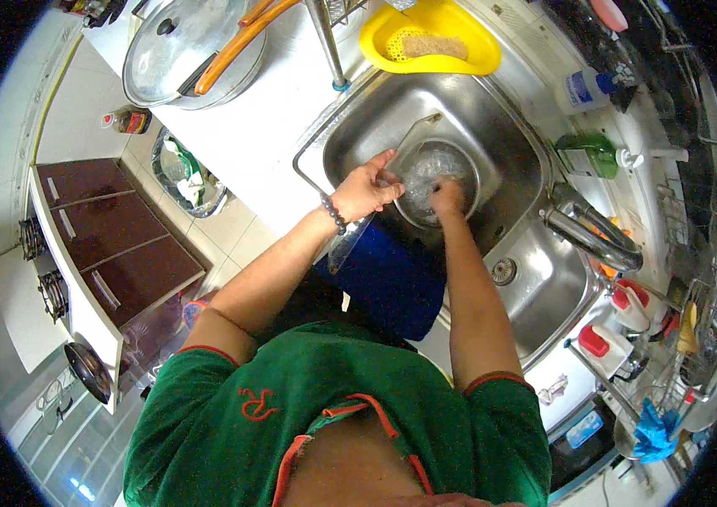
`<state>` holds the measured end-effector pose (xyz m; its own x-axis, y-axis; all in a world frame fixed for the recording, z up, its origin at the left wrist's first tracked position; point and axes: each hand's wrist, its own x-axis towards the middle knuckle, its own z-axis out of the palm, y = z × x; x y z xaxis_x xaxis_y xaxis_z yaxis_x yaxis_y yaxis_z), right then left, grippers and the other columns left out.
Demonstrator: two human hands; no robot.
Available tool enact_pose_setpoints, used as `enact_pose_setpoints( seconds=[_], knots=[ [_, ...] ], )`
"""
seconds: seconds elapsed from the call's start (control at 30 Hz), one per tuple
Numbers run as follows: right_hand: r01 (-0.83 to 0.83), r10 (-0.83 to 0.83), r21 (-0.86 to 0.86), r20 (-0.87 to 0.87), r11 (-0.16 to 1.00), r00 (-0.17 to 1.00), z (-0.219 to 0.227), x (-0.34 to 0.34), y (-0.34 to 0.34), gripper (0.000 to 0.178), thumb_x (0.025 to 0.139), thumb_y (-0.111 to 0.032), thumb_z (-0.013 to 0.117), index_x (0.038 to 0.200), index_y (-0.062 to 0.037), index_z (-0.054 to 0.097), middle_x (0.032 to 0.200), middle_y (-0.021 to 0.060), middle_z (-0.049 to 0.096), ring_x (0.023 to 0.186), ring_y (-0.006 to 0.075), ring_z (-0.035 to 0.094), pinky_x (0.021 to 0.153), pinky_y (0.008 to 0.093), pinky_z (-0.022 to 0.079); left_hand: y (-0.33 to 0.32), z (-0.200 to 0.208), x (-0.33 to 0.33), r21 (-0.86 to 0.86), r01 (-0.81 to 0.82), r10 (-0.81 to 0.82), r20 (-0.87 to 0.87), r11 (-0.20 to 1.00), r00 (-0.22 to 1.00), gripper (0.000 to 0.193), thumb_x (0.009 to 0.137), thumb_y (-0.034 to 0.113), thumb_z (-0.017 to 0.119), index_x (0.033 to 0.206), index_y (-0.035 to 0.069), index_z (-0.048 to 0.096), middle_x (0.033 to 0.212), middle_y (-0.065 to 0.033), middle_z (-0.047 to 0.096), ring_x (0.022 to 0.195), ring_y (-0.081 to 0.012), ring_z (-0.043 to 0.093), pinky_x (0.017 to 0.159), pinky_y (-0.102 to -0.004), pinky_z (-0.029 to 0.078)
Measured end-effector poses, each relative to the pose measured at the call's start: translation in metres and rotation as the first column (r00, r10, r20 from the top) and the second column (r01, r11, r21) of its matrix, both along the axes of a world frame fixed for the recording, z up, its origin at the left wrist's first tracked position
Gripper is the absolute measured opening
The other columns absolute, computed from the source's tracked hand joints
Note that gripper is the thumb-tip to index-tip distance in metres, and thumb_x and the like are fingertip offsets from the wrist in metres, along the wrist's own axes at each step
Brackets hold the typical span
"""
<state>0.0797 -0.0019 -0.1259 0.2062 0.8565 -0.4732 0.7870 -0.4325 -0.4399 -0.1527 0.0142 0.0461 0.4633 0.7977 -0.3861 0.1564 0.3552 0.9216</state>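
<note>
A round, shiny metal bowl or pan [473, 173] sits in the left basin of the steel sink [515, 139]. My left hand [367, 188], with a dark beaded bracelet at the wrist, is at its left rim, thumb and fingers bent around the edge. Inside the vessel is my right hand [449, 201], curled and blurred by motion. Whatever its fingers hold is hidden. A thin, bent metal rod [417, 127] extends near the vessel's far side; I cannot tell whether it is attached.
A yellow colander [371, 55] holding a brown sponge [434, 46] rests behind the sink. The curved faucet [595, 237] reaches over the right basin [544, 279]. Green bottle [588, 156] and white bottle [586, 89] line the right. A lidded pan [151, 72] occupies the left counter.
</note>
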Motion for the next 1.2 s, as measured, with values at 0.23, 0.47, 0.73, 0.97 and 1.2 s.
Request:
enact_pose_setpoints(
  seconds=[0.23,0.47,0.73,0.97,1.2],
  knots=[
    [0.239,0.008,0.56,-0.402,0.793,0.916,0.185,-0.03,0.002,0.036,0.08,-0.022,0.062,0.115,-0.0147,0.059,0.11,0.0194,0.055,0.098,0.0329,0.051,0.09,0.0402,0.039,-0.013,0.017,0.01,0.269,0.034,0.041,-0.268,0.963,0.962,0.069,0.073,0.011,0.063,0.134,0.002,0.032,0.084,-0.0169,0.062,0.077,-0.03,0.062,0.071,-0.0349,0.048],
    [0.435,-0.068,0.65,-0.509,0.623,0.858,0.173,-0.056,0.019,0.029,0.083,-0.01,0.058,0.112,-0.0051,0.061,0.084,0.0044,0.058,0.065,0.0106,0.051,0.058,0.0232,0.044,-0.04,0.037,0.043,0.39,0.119,0.085,-0.467,0.913,0.88,0.069,0.073,0.011,0.061,0.133,-0.001,0.031,0.082,-0.0201,0.06,0.078,-0.0366,0.06,0.071,-0.039,0.048],
    [0.6,-0.157,0.448,-0.7,0.663,0.696,0.172,-0.07,-0.005,0.029,0.088,-0.011,0.056,0.116,-0.0085,0.06,0.084,0.0031,0.061,0.055,0.007,0.05,0.046,0.0209,0.043,-0.047,0.018,0.049,0.477,0.061,0.138,-0.371,0.877,0.918,0.066,0.073,0.011,0.061,0.131,-0.002,0.033,0.091,-0.0246,0.058,0.083,-0.0372,0.059,0.073,-0.0394,0.048],
    [0.332,-0.138,0.716,-0.316,0.614,0.939,0.189,-0.051,0.009,0.031,0.085,-0.014,0.054,0.114,-0.0051,0.058,0.097,0.0199,0.063,0.09,0.0325,0.061,0.082,0.037,0.046,-0.05,0.038,0.058,0.427,0.01,0.156,-0.352,0.904,0.923,0.068,0.073,0.011,0.061,0.132,-0.004,0.031,0.092,-0.0262,0.058,0.085,-0.0376,0.059,0.075,-0.0392,0.047],
    [0.325,-0.138,0.667,-0.318,0.67,0.938,0.204,-0.038,0.022,0.032,0.086,-0.02,0.054,0.116,-0.0096,0.058,0.09,0.024,0.06,0.081,0.0383,0.058,0.071,0.0421,0.045,-0.045,0.036,0.065,0.461,-0.012,0.159,-0.281,0.887,0.946,0.07,0.073,0.008,0.062,0.134,-0.002,0.029,0.08,-0.0191,0.058,0.066,-0.0259,0.059,0.061,-0.0324,0.047]
  ],
)
